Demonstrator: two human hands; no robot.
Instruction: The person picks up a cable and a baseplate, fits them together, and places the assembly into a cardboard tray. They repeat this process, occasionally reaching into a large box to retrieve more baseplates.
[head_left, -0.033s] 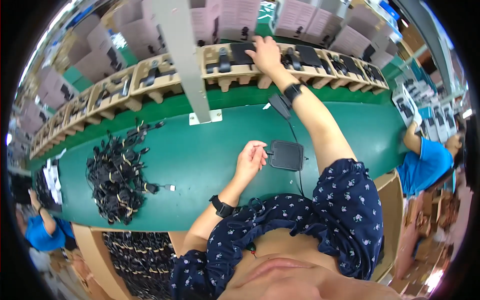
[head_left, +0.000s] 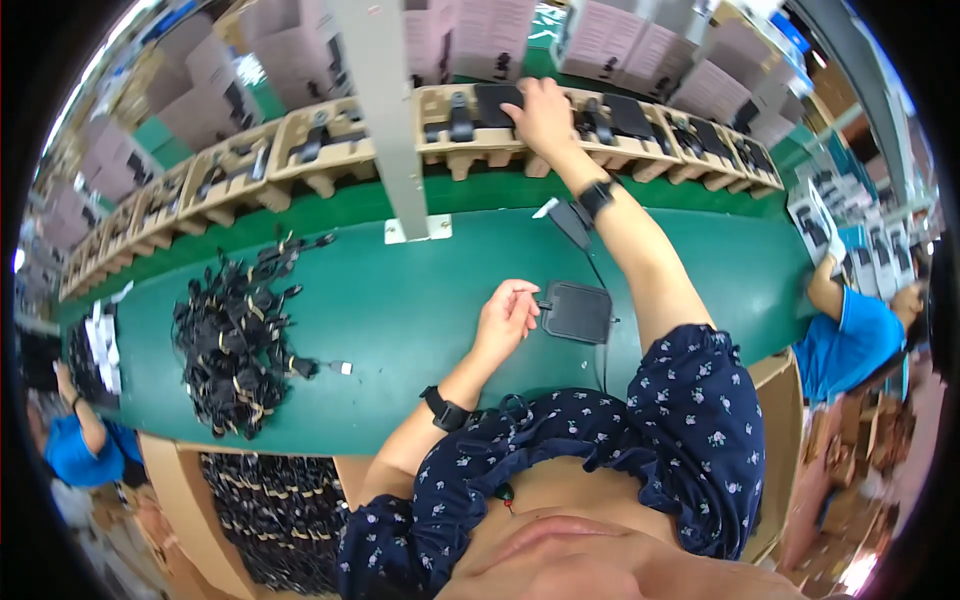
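Observation:
My right hand [head_left: 543, 118] reaches up to the row of tan moulded trays [head_left: 470, 150]. Its thumb touches the right edge of a black square pad [head_left: 495, 105] lying in one tray, with the fingers stretched out beyond; part of that tray is hidden under the hand. My left hand [head_left: 508, 322] hovers over the green table with loosely bent fingers and nothing visible in it. Just right of its fingertips lies another black square pad [head_left: 577, 311] with a small clip on its left edge. Beyond that pad sits a black oblong piece [head_left: 571, 224] with a cable and white tag.
Bundled black cables [head_left: 235, 345] are heaped on the left of the table. A grey post [head_left: 385, 130] stands before the trays, and upright printed boxes [head_left: 490, 40] line the back. A carton of cables [head_left: 275, 520] is below left. Co-workers in blue [head_left: 850, 330] are at both sides.
The view has shifted slightly. My right hand has drawn a little toward me, while the pad in the tray stays put. My left hand keeps its place beside the other pad.

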